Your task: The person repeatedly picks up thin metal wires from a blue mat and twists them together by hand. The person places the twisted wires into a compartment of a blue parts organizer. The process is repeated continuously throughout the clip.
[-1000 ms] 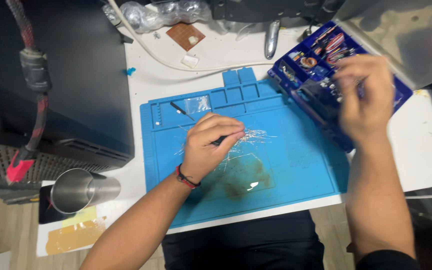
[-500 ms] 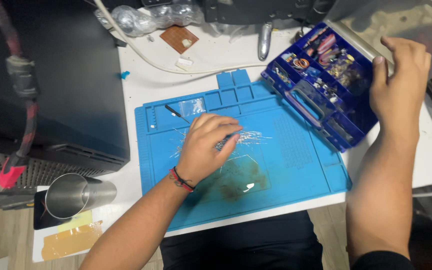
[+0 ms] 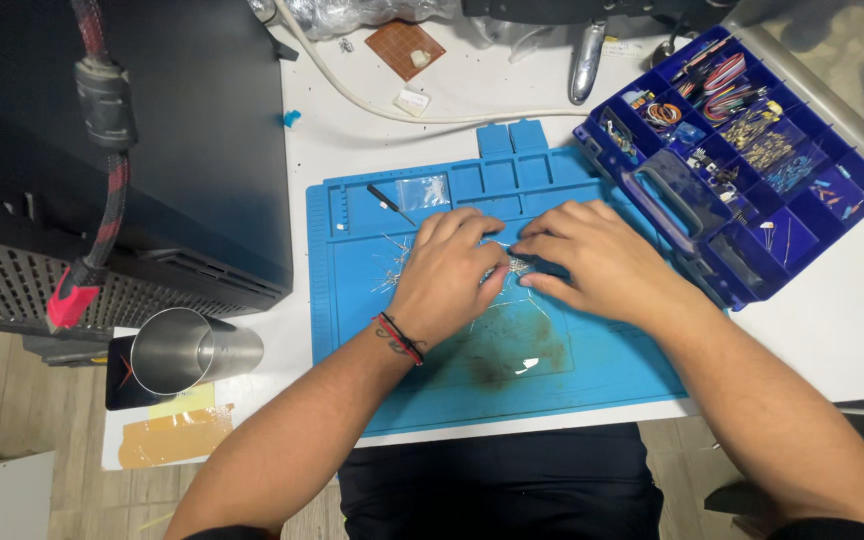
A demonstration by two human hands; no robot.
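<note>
Both my hands rest on a blue silicone work mat [image 3: 592, 375]. My left hand [image 3: 447, 280], with a red-and-black cord bracelet at the wrist, curls over a loose scatter of thin wire-leaded components [image 3: 392, 268]. My right hand [image 3: 597, 262] lies to its right, and its fingertips meet the left fingertips over a small cluster of the same components [image 3: 520, 266]. Both sets of fingers pinch at this cluster. What lies under the palms is hidden.
An open blue compartment box [image 3: 687, 195] of small electronic parts stands at the right. A black computer case [image 3: 172, 150] with a braided cable [image 3: 102, 170] fills the left. A steel cup [image 3: 187, 350], a copper perfboard [image 3: 402, 42], a white cable [image 3: 382, 105] and a black tool [image 3: 388, 202] lie around.
My right hand has come down from the parts box to the mat and now meets the left hand. The left hand has stayed over the components.
</note>
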